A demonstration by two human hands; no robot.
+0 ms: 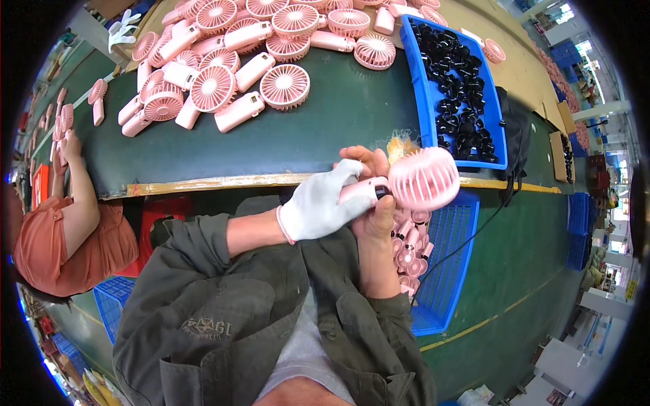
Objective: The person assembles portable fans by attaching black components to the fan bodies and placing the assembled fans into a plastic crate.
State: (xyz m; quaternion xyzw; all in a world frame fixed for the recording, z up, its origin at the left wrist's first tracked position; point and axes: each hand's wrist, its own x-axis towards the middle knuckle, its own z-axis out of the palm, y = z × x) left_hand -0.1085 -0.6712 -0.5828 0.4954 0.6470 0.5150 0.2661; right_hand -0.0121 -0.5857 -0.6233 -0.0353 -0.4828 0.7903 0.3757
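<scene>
A pink handheld fan (pixel 426 179) is held between my hands just over the table's near edge, its round caged head pointing right. My left hand (pixel 321 203), in a white glove with bare fingertips not visible, is closed round the handle. At the neck, where a small black part (pixel 382 192) shows, my bare right hand (pixel 376 223) grips with its thumb below and fingers behind. Part of the right fingers is hidden by the fan. Behind the fan head lies a yellowish tuft (pixel 399 147) I cannot identify.
Many pink fans (pixel 217 88) are heaped at the table's far left. A blue tray (pixel 420 95) of black parts (pixel 464 88) stands right. Below the edge, a blue basket (pixel 460 230) holds pink pieces; a black cable (pixel 467 237) crosses it. A person in orange (pixel 74 230) works at left.
</scene>
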